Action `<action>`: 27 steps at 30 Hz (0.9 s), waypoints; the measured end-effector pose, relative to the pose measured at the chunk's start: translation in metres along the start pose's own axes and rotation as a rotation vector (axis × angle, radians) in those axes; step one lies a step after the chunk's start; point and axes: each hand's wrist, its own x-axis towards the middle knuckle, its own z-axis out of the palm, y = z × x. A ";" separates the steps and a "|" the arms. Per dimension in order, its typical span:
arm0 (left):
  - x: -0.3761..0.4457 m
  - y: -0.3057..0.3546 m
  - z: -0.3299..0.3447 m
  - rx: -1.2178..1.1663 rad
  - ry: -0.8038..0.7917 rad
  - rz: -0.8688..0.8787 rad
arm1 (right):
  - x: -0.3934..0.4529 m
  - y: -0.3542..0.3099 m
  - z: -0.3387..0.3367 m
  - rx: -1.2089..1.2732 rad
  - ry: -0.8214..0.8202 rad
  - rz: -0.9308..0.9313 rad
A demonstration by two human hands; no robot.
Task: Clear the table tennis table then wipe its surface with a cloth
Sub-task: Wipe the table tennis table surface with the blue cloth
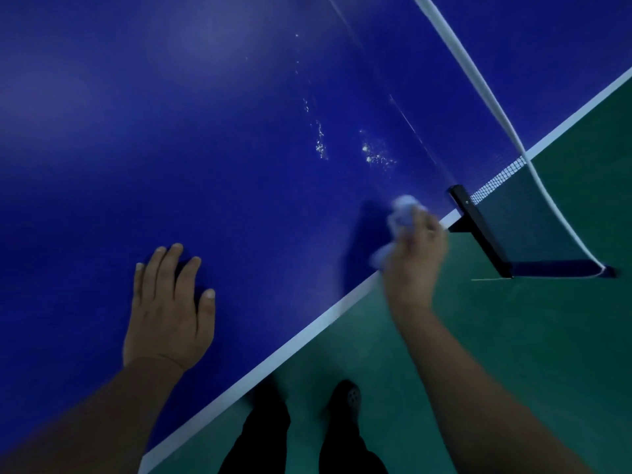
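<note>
Head view, the only one. Blue table (205,131) fills the upper left, its white side line (301,336) running diagonally from low left to upper right. Green floor (513,336) beyond the edge; dark trouser legs and a shoe (349,398) below.

Left hand (167,309) lies flat on the table, palm down, fingers straight and slightly spread, holding nothing. Looks like a brace.

Right hand (413,248) is curled round a bunched pale cloth (403,213), which bulges out past the fingers toward the table. Hand sits right at the table edge, just beside the net post (478,230). Motion blur on it; cannot tell if the cloth touches the surface.

Net (533,200) with its white top band runs from the post up and away toward the top of the frame.

No loose items on the visible part of the table, so clearing looks done here; wiping is the step in hand.

Key relation: white specks (372,155) in two patches lie on the table up and left of the cloth, inward from the edge and close along the net. The patches trail roughly parallel to the net line. Right hand is much the nearer; left is well apart, down-left.

Likely next: push the cloth inward from the edge along the net through the specks. Risk: snagging the net or post, which is just beside the hand.
</note>
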 end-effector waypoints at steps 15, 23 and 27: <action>0.000 -0.003 0.002 -0.017 0.020 0.003 | -0.001 0.044 -0.022 -0.085 -0.202 -0.258; -0.001 -0.004 0.004 -0.020 0.027 0.002 | -0.012 -0.020 0.047 -0.063 -0.463 -0.685; -0.001 -0.004 0.003 -0.034 0.034 -0.001 | -0.060 0.012 0.019 -0.055 -0.815 -1.172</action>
